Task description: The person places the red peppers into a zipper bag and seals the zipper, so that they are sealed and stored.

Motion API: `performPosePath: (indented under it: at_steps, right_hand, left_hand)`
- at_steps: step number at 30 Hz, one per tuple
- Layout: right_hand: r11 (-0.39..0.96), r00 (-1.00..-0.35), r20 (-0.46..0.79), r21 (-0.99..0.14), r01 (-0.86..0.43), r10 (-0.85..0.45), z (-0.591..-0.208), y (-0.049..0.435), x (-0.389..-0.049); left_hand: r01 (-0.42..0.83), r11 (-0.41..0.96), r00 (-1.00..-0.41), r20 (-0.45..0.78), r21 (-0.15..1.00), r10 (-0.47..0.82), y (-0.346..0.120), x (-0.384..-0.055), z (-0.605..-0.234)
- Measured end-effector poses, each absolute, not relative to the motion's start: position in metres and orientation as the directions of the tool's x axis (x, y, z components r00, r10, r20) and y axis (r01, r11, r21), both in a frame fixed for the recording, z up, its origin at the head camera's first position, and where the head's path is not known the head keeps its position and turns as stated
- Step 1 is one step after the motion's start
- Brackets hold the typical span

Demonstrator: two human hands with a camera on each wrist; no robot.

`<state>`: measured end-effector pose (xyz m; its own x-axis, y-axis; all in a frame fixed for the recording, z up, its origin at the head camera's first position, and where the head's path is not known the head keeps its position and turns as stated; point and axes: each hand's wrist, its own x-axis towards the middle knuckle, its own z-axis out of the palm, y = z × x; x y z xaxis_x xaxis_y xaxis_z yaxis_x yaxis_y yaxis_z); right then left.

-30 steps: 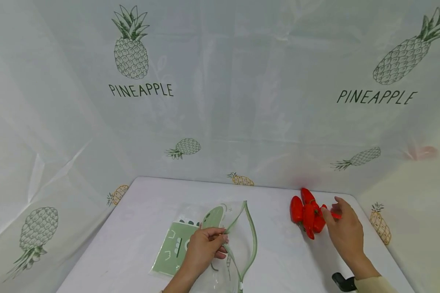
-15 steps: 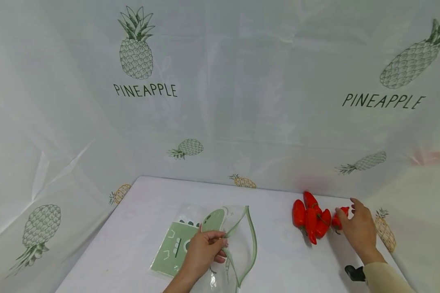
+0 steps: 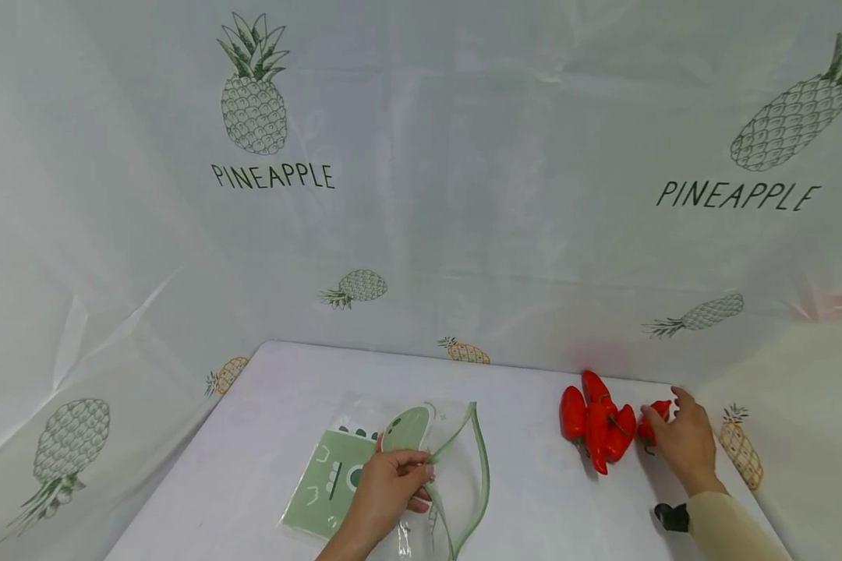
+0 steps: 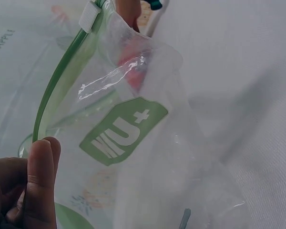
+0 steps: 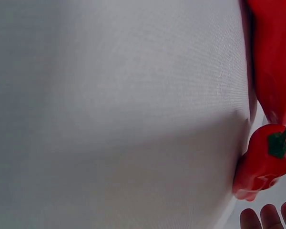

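My left hand pinches the green-edged rim of a clear zip bag printed with a cartoon and a green label. In the left wrist view, thumb and fingers meet at the green zip strip, with a white slider farther along it. A red pepper with a green stem lies on the table just right of a small heap of red peppers. Over that single pepper is my right hand, fingers spread about it. The right wrist view shows several fingertips a little apart from the pepper.
A green square piece with a cartoon face lies at the left hand, partly under clear plastic. The white table ends at a pineapple-print curtain behind and at both sides. A black device sits at the right wrist.
One pepper has come away from the heap to the right, with the right hand moving right beside it. In the last half second that hand barely shifts. The left hand keeps hold of the bag.
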<state>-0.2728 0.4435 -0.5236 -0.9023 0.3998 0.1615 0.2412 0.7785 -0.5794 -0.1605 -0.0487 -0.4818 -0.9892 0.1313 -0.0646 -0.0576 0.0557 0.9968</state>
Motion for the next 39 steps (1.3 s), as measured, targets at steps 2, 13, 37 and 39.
performPosePath:
  at_steps: [2, 13, 37, 39]
  right_hand:
    - [0.776, -0.901, 0.154, -0.579, 0.251, 0.406, -0.524, 0.443, -0.274]
    - [0.770, -0.898, 0.105, -0.563, 0.301, 0.427, -0.529, 0.445, -0.276]
    - [0.746, -0.909, -0.116, -0.534, 0.397, 0.401, -0.532, 0.444, -0.253]
    - [0.739, -0.911, -0.106, -0.551, 0.388, 0.399, -0.531, 0.442, -0.249]
  left_hand:
    - [-0.063, 0.053, -0.988, -0.070, 0.997, 0.135, -0.049, -0.160, -0.483]
    - [-0.069, 0.033, -0.987, -0.073, 0.997, 0.140, -0.049, -0.158, -0.485]
    - [-0.080, 0.040, -0.987, -0.084, 0.996, 0.137, -0.050, -0.155, -0.486]
    - [-0.080, 0.039, -0.987, -0.084, 0.996, 0.136, -0.051, -0.155, -0.486]
